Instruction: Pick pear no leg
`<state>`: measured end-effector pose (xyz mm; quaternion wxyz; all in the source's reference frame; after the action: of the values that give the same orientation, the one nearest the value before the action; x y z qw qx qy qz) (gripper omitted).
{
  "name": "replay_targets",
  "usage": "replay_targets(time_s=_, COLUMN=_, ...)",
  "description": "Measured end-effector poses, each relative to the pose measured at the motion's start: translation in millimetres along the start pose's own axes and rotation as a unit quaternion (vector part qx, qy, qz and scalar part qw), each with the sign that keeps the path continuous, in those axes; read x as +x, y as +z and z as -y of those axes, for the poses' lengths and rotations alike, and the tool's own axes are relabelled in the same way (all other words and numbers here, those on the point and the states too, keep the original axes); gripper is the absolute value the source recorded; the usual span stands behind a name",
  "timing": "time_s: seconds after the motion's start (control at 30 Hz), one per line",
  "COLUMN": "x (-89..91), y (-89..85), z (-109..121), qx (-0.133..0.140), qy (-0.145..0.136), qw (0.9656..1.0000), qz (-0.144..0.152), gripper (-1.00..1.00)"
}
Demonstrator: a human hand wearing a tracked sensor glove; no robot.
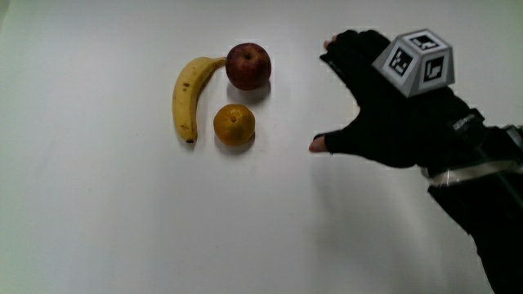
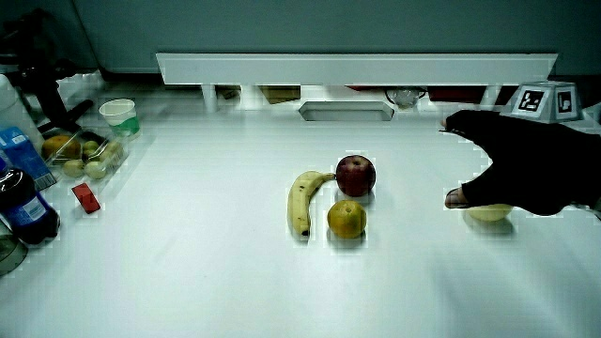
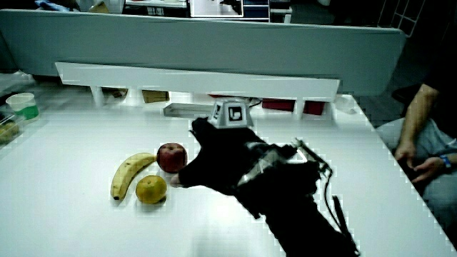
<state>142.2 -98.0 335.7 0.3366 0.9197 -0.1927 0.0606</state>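
Note:
The pear point(image 2: 489, 214) shows only in a side view, as a pale yellow-green sliver on the table under the palm. In the main view the hand point(image 1: 359, 102) covers it completely. The black-gloved hand point(image 2: 526, 169) hovers low over the pear with its thumb and fingers spread, and nothing is held. The patterned cube point(image 1: 418, 62) sits on the back of the hand. In a side view the hand point(image 3: 214, 160) reaches beside the red apple point(image 3: 171, 156), and the forearm hides the pear.
A banana point(image 1: 189, 96), a red apple point(image 1: 248, 66) and an orange point(image 1: 234, 125) lie close together beside the hand. At the table's edge stand bottles point(image 2: 26, 199), a cup point(image 2: 118, 116), a bag of fruit point(image 2: 83, 153) and a small red object point(image 2: 85, 198). A low partition point(image 2: 357, 68) borders the table.

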Motion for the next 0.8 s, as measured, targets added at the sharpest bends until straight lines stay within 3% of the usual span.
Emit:
replay_targets(time_s=0.03, x=9.7, y=-1.8, z=-6.1, qx=0.006, qy=-0.016, qw=0.9999, qz=0.005, gripper=0.0)
replay_targets(time_s=0.17, x=33.1, y=1.1, z=-17.4, qx=-0.02, qy=-0.04, qw=0.9981, qz=-0.043, gripper=0.0)
replay_targets(time_s=0.3, x=51.2, y=0.9, z=-24.9, qx=-0.028, qy=-0.056, qw=0.9949, qz=-0.079, gripper=0.0)
replay_targets(time_s=0.43, x=68.0, y=-2.6, z=-32.9, qx=-0.037, qy=-0.078, qw=0.9917, qz=-0.096, gripper=0.0)
replay_targets(time_s=0.63, x=94.8, y=-12.9, z=-44.2, qx=-0.056, qy=-0.114, qw=0.9847, qz=-0.12, gripper=0.0)
replay_targets(time_s=0.8, x=115.7, y=-28.9, z=-52.3, qx=-0.083, qy=-0.142, qw=0.9758, qz=-0.144, gripper=0.0)
